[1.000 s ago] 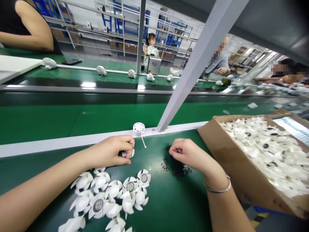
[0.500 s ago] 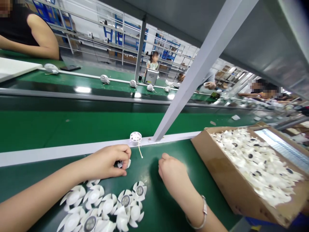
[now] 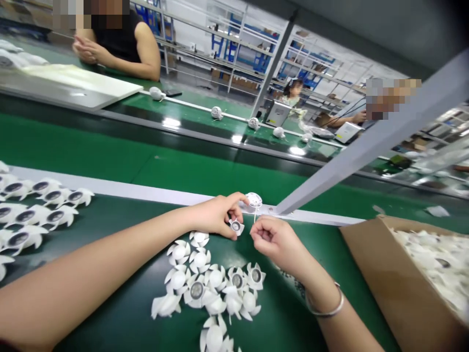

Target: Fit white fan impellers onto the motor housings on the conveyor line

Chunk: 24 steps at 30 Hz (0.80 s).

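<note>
My left hand [image 3: 216,215] pinches a small white fan blade [image 3: 235,226] just above the green bench, hub side up. My right hand [image 3: 274,241] is curled close beside it, fingertips pinched together on something too small to name. A round white part with a thin wire [image 3: 254,200] lies on the white strip right behind both hands. A loose pile of white fan blades [image 3: 216,283] sits on the bench under my wrists. A silver bangle [image 3: 326,305] is on my right wrist.
A cardboard box [image 3: 377,274] of white fan blades stands at the right. More blades [image 3: 40,205] lie in rows at the far left. A slanted grey post [image 3: 366,151] rises from the strip. Beyond, a conveyor carries white housings [image 3: 217,113]; other people sit across it.
The view swung left, bringing the left rows of blades into sight. My left hand lifted its blade toward the round part, and my right hand closed in beside it.
</note>
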Each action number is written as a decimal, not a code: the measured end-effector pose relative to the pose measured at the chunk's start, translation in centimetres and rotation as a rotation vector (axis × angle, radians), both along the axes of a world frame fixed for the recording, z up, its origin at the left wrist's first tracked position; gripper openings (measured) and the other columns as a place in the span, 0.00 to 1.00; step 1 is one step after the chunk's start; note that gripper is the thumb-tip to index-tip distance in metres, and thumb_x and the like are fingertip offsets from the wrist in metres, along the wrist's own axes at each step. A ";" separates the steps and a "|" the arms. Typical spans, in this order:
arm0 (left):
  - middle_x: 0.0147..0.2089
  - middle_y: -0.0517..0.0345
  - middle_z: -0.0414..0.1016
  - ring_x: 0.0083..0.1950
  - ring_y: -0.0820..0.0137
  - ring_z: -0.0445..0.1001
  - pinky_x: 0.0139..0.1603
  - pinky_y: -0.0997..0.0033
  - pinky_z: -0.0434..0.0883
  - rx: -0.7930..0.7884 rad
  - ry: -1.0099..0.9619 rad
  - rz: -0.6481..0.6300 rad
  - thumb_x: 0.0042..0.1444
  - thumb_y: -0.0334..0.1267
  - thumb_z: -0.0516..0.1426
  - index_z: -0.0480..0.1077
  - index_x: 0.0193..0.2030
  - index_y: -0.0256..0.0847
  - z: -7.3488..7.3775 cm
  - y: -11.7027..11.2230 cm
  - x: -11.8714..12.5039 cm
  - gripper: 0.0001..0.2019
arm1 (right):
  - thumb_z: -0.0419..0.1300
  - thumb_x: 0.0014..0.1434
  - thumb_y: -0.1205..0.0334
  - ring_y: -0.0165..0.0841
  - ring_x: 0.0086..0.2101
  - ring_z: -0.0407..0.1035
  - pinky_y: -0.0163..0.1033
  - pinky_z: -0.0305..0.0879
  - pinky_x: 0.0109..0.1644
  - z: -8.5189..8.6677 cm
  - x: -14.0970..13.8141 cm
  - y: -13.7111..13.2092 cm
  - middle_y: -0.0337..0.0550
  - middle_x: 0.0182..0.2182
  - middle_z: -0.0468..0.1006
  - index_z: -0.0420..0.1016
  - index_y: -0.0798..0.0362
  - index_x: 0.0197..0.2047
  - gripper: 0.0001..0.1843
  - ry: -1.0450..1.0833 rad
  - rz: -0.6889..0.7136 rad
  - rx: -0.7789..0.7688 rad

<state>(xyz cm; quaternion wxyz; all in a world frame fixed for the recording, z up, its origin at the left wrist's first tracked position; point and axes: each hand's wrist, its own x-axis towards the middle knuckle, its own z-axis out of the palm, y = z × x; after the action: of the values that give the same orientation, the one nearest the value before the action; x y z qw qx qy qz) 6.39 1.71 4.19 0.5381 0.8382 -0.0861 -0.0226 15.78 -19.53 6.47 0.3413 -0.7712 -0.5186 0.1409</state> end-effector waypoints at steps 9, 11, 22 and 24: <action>0.42 0.60 0.77 0.44 0.66 0.76 0.44 0.70 0.70 -0.008 0.011 -0.019 0.40 0.32 0.69 0.55 0.65 0.46 0.0 0.4 0.3 0.45 | 0.59 0.59 0.66 0.29 0.28 0.62 0.35 0.58 0.31 -2.5 -0.8 2.7 0.39 0.29 0.70 0.73 0.53 0.33 0.03 -0.199 -0.006 0.071; 0.44 0.59 0.78 0.44 0.66 0.76 0.43 0.71 0.70 0.018 0.006 -0.036 0.40 0.32 0.69 0.55 0.66 0.47 0.1 0.4 0.3 0.45 | 0.59 0.60 0.67 0.29 0.28 0.62 0.35 0.58 0.31 -2.5 -0.8 2.8 0.40 0.30 0.71 0.73 0.53 0.33 0.04 -0.226 0.005 0.061; 0.56 0.55 0.74 0.46 0.66 0.77 0.45 0.69 0.70 0.031 0.017 -0.025 0.39 0.38 0.70 0.45 0.73 0.49 -0.3 0.3 0.6 0.56 | 0.57 0.61 0.67 0.30 0.29 0.64 0.35 0.61 0.32 -2.4 -0.6 2.6 0.40 0.31 0.70 0.73 0.51 0.35 0.04 -0.160 -0.029 0.111; 0.49 0.58 0.77 0.46 0.65 0.77 0.46 0.69 0.70 0.049 0.016 -0.025 0.40 0.37 0.69 0.48 0.72 0.48 -0.2 0.3 0.5 0.53 | 0.57 0.60 0.67 0.30 0.29 0.64 0.35 0.61 0.32 -2.8 -0.8 2.6 0.40 0.31 0.70 0.73 0.52 0.35 0.04 -0.139 0.003 0.092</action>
<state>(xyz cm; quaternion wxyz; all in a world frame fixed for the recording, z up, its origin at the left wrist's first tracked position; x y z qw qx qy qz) 6.88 2.04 3.95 0.5176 0.8499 -0.0915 -0.0380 15.00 -16.93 3.69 0.3394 -0.7617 -0.5482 0.0637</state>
